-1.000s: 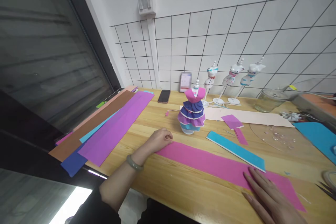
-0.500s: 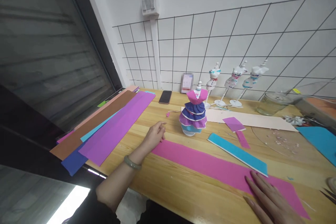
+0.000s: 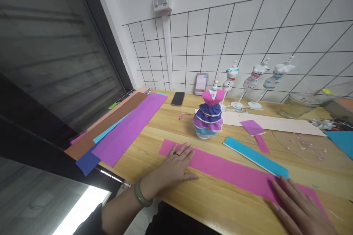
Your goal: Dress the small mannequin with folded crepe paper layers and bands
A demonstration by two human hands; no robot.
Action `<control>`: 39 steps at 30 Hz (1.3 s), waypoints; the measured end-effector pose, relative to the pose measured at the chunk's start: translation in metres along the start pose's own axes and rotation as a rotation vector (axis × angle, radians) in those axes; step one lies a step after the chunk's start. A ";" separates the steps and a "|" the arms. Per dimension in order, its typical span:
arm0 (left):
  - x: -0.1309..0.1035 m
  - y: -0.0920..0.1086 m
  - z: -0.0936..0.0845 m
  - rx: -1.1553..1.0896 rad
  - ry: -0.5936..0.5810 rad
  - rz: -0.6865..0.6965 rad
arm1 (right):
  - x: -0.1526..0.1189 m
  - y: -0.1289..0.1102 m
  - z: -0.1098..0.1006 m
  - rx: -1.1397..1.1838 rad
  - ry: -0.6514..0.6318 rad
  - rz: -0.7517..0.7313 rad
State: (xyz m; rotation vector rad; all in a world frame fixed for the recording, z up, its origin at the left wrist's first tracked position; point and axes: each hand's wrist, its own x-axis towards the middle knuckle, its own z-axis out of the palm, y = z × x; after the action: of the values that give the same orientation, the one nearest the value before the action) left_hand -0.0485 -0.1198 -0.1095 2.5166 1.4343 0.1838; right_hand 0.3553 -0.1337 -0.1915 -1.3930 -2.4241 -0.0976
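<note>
A long pink strip (image 3: 226,167), of paper or fabric, lies flat across the front of the table. My left hand (image 3: 178,163) rests on its left part, palm down and fingers spread; a ring and a green bangle show on that arm. On the strip's right part lies my right hand (image 3: 300,203), flat with fingers stretched, partly cut off by the frame's lower edge. A folded blue strip (image 3: 255,157) with a white edge reaches to the right fingertips. Behind the pink strip stands a small dress form (image 3: 208,114) in a pink top and tiered navy, purple and blue skirt.
Three bare-stand dress forms (image 3: 255,77) stand by the wall grid, near a glass jar (image 3: 299,104). A phone (image 3: 178,98) lies at the back. Coloured sheets (image 3: 129,128) are piled left. Purple scraps (image 3: 252,127), a pale strip (image 3: 267,122) and beads (image 3: 306,147) lie right.
My left hand has moved from the strip's left end onto its surface and opened out flat. The right hand stays flat on the strip. The view has shifted slightly.
</note>
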 end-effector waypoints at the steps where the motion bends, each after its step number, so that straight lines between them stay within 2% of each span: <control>1: 0.000 0.000 -0.001 0.005 -0.003 0.003 | 0.000 0.000 0.000 -0.024 0.014 -0.003; 3: 0.000 0.001 -0.004 0.021 -0.017 0.000 | -0.001 -0.003 -0.004 -0.057 0.026 0.000; 5: 0.001 0.001 -0.004 0.065 -0.035 -0.016 | 0.000 -0.010 -0.012 -0.060 -0.026 0.042; 10: 0.006 -0.013 0.013 0.235 0.078 0.034 | 0.009 -0.024 -0.037 -0.110 -0.103 0.346; 13: 0.009 -0.020 0.021 0.291 0.112 0.056 | 0.013 -0.025 -0.048 -0.070 -0.125 0.393; 16: 0.011 -0.021 0.023 0.308 0.082 0.031 | 0.015 -0.021 -0.057 0.039 -0.128 0.419; 19: 0.012 -0.021 0.023 0.316 0.056 0.006 | 0.016 -0.014 -0.067 0.214 -0.083 0.479; 23: 0.013 -0.021 0.022 0.320 0.037 -0.002 | 0.017 -0.002 -0.076 0.346 0.079 0.556; 27: 0.014 -0.020 0.020 0.321 0.001 -0.017 | 0.021 0.005 -0.081 0.188 0.125 0.461; 33: 0.015 -0.023 0.023 0.323 0.032 -0.016 | 0.045 0.001 -0.086 -0.237 -0.050 0.199; 39: 0.015 -0.023 0.023 0.321 0.000 -0.027 | 0.061 -0.003 -0.096 -0.285 -0.098 0.149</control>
State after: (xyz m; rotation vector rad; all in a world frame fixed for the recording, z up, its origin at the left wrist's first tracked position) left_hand -0.0546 -0.0991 -0.1374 2.7423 1.6084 -0.0564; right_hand 0.3500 -0.1069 -0.0809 -1.7339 -2.4481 -0.3577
